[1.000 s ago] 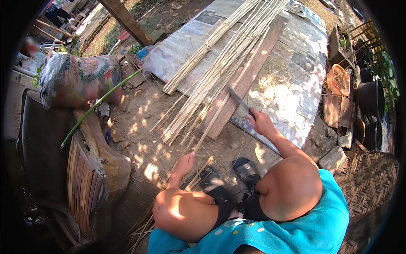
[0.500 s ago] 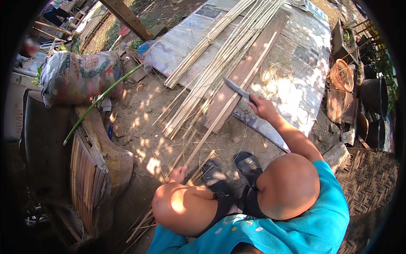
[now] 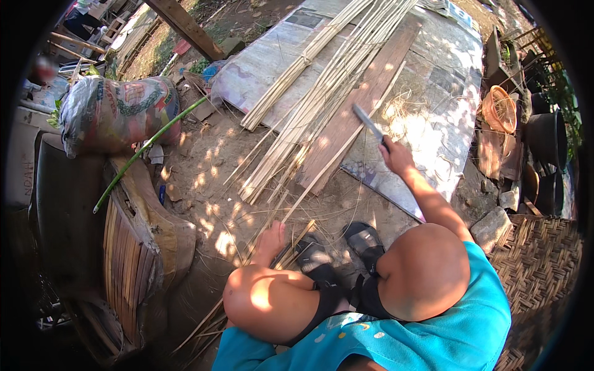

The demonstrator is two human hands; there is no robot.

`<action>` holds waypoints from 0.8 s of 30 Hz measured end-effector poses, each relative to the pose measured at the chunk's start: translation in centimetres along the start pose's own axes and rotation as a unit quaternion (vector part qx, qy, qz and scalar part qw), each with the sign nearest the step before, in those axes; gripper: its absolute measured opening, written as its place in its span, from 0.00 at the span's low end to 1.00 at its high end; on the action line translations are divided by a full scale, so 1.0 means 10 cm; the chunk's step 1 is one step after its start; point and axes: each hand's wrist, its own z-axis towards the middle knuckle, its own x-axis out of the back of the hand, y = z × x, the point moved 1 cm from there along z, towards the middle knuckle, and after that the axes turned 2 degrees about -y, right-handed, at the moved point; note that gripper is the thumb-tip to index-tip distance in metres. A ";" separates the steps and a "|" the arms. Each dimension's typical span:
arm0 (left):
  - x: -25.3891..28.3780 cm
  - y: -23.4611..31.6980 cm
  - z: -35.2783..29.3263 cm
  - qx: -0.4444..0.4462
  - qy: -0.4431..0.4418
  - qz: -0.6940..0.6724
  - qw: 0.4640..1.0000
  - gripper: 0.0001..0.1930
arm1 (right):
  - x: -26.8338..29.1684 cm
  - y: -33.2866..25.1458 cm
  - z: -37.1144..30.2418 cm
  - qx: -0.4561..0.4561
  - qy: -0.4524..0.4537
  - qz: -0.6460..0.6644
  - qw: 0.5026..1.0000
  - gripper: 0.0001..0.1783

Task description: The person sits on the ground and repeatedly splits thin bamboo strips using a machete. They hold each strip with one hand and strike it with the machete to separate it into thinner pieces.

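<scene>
My right hand (image 3: pixel 399 158) is closed around the dark handle of a knife (image 3: pixel 367 122), its blade pointing up and left across a long, thin bamboo strip (image 3: pixel 332 162). Whether the blade touches the strip, I cannot tell. The strip slants along the right edge of a brown wooden plank (image 3: pixel 339 137). Its near end is pinched in my left hand (image 3: pixel 271 241), beside my left knee; some of those fingers are hidden. Left of the plank lies a loose spread of pale bamboo strips (image 3: pixel 291 143), and beyond it a tied bundle of strips (image 3: pixel 286 79).
A pale printed sheet (image 3: pixel 442 102) lies under the plank, with fine shavings (image 3: pixel 405 117) on it. To the left are a stuffed sack (image 3: pixel 117 111), a green stalk (image 3: pixel 145 145) and a wooden block (image 3: pixel 170 235). An orange basket (image 3: pixel 500 110) and a woven mat (image 3: pixel 541 260) are at right.
My right hand and the knife have moved right and slightly nearer. The left hand has shifted a little forward and right, and the held strip has slid toward the plank's right edge.
</scene>
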 end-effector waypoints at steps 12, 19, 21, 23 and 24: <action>0.11 0.29 0.40 0.033 -0.029 -0.087 0.995 0.27 | -0.09 -1.25 -0.96 0.175 -0.200 0.057 0.962 0.24; 0.10 0.01 -0.03 0.072 -0.038 -0.097 0.992 0.28 | -0.15 -1.32 -0.86 0.220 -0.243 0.006 0.945 0.25; 0.05 -0.07 -0.19 0.071 -0.039 -0.132 0.988 0.28 | -0.02 -0.67 -0.50 0.137 -0.137 -0.018 0.981 0.24; 0.08 -0.40 -0.60 0.168 -0.047 -0.111 0.978 0.29 | 0.13 -0.13 0.04 0.028 -0.052 -0.013 0.998 0.18; 0.05 -0.56 -0.71 0.205 -0.055 -0.103 0.972 0.30 | 0.28 0.29 0.25 -0.027 -0.015 -0.032 0.999 0.21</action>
